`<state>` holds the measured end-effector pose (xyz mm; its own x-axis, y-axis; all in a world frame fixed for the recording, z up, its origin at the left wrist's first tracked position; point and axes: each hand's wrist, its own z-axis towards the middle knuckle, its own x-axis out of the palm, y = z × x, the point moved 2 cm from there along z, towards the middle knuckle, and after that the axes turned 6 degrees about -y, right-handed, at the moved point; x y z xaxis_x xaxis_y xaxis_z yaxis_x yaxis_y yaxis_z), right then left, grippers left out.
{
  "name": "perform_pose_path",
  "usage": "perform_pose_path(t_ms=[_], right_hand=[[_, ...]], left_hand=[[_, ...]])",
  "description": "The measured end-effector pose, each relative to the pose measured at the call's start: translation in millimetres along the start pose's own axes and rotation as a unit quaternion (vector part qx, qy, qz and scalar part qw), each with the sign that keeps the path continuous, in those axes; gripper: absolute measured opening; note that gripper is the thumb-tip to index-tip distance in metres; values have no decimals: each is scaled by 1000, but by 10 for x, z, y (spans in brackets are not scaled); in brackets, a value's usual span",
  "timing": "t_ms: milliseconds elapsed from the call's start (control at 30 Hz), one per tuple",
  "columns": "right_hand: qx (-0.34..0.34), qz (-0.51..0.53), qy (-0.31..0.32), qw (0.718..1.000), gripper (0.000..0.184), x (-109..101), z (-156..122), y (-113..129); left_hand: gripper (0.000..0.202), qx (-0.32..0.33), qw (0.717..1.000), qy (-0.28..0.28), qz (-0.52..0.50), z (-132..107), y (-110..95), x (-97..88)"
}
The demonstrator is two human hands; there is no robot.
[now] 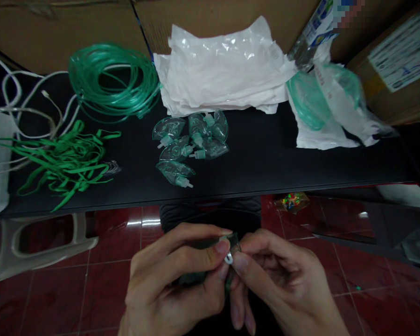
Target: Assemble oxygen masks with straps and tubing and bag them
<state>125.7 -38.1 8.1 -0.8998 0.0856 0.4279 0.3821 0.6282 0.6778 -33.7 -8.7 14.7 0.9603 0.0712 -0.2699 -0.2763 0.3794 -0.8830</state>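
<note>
In front of my lap, my left hand [182, 275] is closed around a clear green oxygen mask [234, 240], mostly hidden by the fingers. A small white loop-shaped piece [228, 258] pokes out below the left thumb. My right hand [276, 275] pinches at the mask's edge beside that piece, thumb and index finger together; its lower fingers hang down. Several more clear green masks with pale connectors [177, 173] lie grouped on the black table [266, 168] ahead of my hands.
Coiled green tubing [87, 88], tangled green straps [66, 161] and white cables [31, 102] lie at left. White packets [224, 74] are stacked at the back. A bagged green item [308, 100] lies at right by a cardboard box [402, 60]. A plastic stool [56, 242] stands below left.
</note>
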Motion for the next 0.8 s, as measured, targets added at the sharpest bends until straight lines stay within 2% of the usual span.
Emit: perform_pose_path(t_ms=[167,333,467,800], right_hand=[[-2,-6,-12,1000,19,-17,1,-1],[-9,-17,-22,1000,19,-30,-25,-14],[-7,-13,-11,1000,22,-9,-7,-18],[31,-5,-22,999,31,-19,-2,-25]], left_hand=[[20,-39,999,20,-16,-37,11,3],[12,-89,994,-2,-64,-39,8,31],[16,-126,989,-10,-77,-56,10,47],[21,-156,984,-24,-79,-88,-4,71]])
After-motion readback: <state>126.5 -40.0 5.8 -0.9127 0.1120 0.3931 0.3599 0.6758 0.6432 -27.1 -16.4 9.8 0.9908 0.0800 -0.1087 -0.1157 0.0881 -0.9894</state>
